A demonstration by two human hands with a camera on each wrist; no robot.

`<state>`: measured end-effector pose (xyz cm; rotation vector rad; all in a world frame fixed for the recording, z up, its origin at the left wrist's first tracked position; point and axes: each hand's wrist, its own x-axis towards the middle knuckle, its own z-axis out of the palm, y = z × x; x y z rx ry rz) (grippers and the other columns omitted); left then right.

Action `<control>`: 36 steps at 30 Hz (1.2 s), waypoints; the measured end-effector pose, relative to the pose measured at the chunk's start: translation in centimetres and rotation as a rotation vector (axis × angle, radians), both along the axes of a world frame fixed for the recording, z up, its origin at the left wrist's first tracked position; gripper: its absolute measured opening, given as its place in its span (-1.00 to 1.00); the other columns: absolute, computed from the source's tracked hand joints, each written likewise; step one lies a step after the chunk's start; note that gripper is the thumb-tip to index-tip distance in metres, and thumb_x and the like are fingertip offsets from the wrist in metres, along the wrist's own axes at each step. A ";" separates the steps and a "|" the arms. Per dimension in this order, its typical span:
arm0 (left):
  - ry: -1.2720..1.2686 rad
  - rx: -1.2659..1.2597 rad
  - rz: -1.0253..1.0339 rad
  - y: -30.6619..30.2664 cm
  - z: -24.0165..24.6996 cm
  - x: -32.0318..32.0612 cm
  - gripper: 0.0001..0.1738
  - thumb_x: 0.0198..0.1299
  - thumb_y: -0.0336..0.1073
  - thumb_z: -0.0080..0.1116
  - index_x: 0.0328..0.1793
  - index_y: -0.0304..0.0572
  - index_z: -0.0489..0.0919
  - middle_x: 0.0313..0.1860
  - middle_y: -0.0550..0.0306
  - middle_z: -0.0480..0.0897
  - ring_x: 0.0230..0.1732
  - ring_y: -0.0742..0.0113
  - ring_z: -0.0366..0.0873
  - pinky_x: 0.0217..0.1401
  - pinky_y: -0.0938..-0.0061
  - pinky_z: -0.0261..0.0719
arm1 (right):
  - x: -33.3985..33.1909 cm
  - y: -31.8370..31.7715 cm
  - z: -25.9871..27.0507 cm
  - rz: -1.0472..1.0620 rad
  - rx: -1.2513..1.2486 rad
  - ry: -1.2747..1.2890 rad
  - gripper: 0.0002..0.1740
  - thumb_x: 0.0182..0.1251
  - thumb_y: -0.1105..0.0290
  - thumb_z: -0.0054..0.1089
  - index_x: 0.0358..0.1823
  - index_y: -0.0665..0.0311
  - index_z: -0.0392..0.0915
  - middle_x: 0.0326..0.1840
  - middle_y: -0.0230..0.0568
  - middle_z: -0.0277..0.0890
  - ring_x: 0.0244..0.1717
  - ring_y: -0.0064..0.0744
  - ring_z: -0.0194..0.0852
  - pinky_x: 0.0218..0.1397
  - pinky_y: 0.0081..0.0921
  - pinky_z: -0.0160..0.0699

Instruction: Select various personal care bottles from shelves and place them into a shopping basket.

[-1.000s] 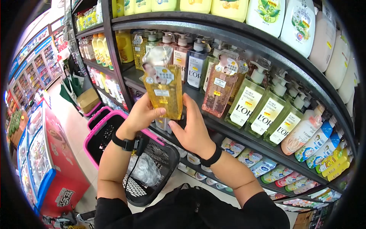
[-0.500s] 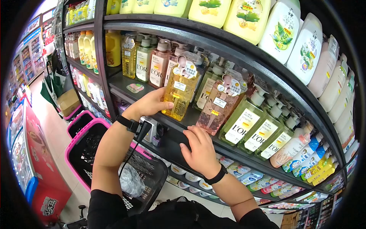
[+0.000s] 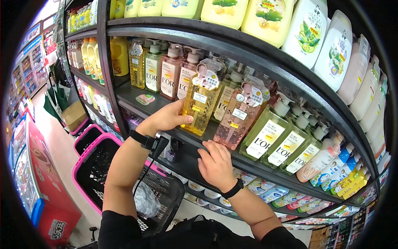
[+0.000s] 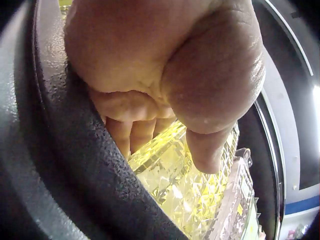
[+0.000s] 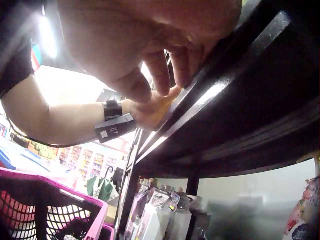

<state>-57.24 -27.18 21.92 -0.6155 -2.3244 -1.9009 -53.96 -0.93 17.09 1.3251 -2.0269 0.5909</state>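
Observation:
My left hand (image 3: pixel 168 118) grips a clear yellow pump bottle (image 3: pixel 201 108) by its lower left side, thumb on the front and the other fingers behind it. The bottle stands upright at the front of the shelf (image 3: pixel 145 108), left of a matching pink bottle (image 3: pixel 237 124). From the left wrist view, the fingers curl behind the yellow faceted bottle (image 4: pixel 172 185). My right hand (image 3: pixel 219 165) is at the shelf's front edge just below the pink bottle, its fingers loosely bent and holding nothing.
Green L'OR pump bottles (image 3: pixel 265 137) line the shelf on the right, pink ones (image 3: pixel 170 76) on the left. A flat round-edged tag (image 3: pixel 145 99) lies on the shelf. A pink-rimmed black basket (image 3: pixel 78 166) stands below left, a red freezer (image 3: pixel 52 191) beyond it.
The yellow bottle has gone from being held up between both hands to the shelf beside the pink bottle. My right hand has come off it and moved down to the shelf edge.

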 end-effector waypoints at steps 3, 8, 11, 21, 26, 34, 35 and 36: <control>0.041 -0.009 0.015 0.3 -0.2 -0.2 -0.31 0.36 -0.41 0.24 0.55 -0.36 0.22 0.33 0.07 0.53 0.31 0.36 0.44 0.41 0.36 0.42 | 0.1 -0.1 -0.1 -0.012 -0.017 0.024 -0.63 0.07 0.42 0.35 -0.03 0.27 0.60 0.19 -0.10 0.52 0.27 -0.05 0.47 0.35 -0.12 0.41; -0.015 0.001 0.009 0.7 0.5 0.0 -0.30 0.34 -0.47 0.23 0.56 -0.37 0.22 0.30 0.04 0.55 0.30 0.35 0.45 0.41 0.37 0.42 | -0.1 -0.3 -0.4 0.003 -0.047 0.024 -0.68 0.03 0.43 0.38 -0.12 0.27 0.62 0.16 -0.06 0.52 0.24 0.03 0.49 0.30 -0.06 0.42; 0.029 -0.023 0.045 0.7 -0.2 -0.4 -0.30 0.33 -0.45 0.25 0.55 -0.37 0.24 0.27 0.03 0.57 0.27 0.35 0.48 0.38 0.38 0.46 | 0.2 -0.3 -0.1 -0.008 -0.039 0.028 -0.67 0.05 0.42 0.34 -0.10 0.28 0.60 0.16 -0.09 0.52 0.25 -0.04 0.49 0.33 -0.11 0.42; 0.419 0.122 0.736 -0.5 -5.4 5.7 -0.29 0.26 -0.28 0.38 0.45 -0.39 0.34 0.25 -0.15 0.54 0.21 0.12 0.56 0.29 0.29 0.53 | 0.3 -0.7 -0.6 -0.045 0.062 0.065 -0.69 0.14 0.38 0.32 -0.07 0.26 0.61 0.22 -0.02 0.49 0.31 0.10 0.39 0.37 0.02 0.30; 0.266 0.122 1.394 -6.6 -19.3 12.2 -0.78 0.33 -0.31 0.24 0.00 -0.30 0.61 -0.17 0.10 0.66 -0.14 0.32 0.63 -0.01 0.38 0.61 | 0.1 -1.0 -1.0 -0.062 0.057 0.105 -0.73 0.16 0.44 0.32 -0.09 0.28 0.62 0.23 0.04 0.49 0.27 0.18 0.42 0.34 0.06 0.33; -0.776 -0.477 1.565 -18.8 -42.0 24.5 -0.57 0.26 -0.14 0.08 0.17 -0.21 0.62 0.15 -0.28 0.64 0.15 -0.28 0.62 0.23 -0.07 0.58 | 0.0 -1.4 -2.0 -0.136 0.083 0.112 -0.74 0.16 0.46 0.34 -0.10 0.32 0.62 0.27 0.05 0.48 0.35 0.20 0.35 0.40 0.09 0.28; -0.925 -0.470 1.556 -17.7 -39.1 25.9 -0.57 0.30 -0.08 0.11 0.18 -0.17 0.61 0.18 -0.25 0.63 0.15 -0.27 0.64 0.20 -0.09 0.59 | 0.1 -1.3 -1.8 -0.142 0.098 0.111 -0.74 0.16 0.46 0.34 -0.10 0.33 0.62 0.27 0.06 0.47 0.36 0.21 0.34 0.41 0.09 0.27; -0.948 -0.493 1.574 -18.0 -40.6 26.7 -0.56 0.34 -0.04 0.08 0.18 -0.16 0.59 0.19 -0.23 0.61 0.18 -0.23 0.62 0.19 -0.08 0.60 | 0.0 -1.3 -1.8 -0.150 0.113 0.110 -0.74 0.16 0.47 0.34 -0.10 0.33 0.61 0.28 0.06 0.46 0.36 0.21 0.34 0.41 0.10 0.26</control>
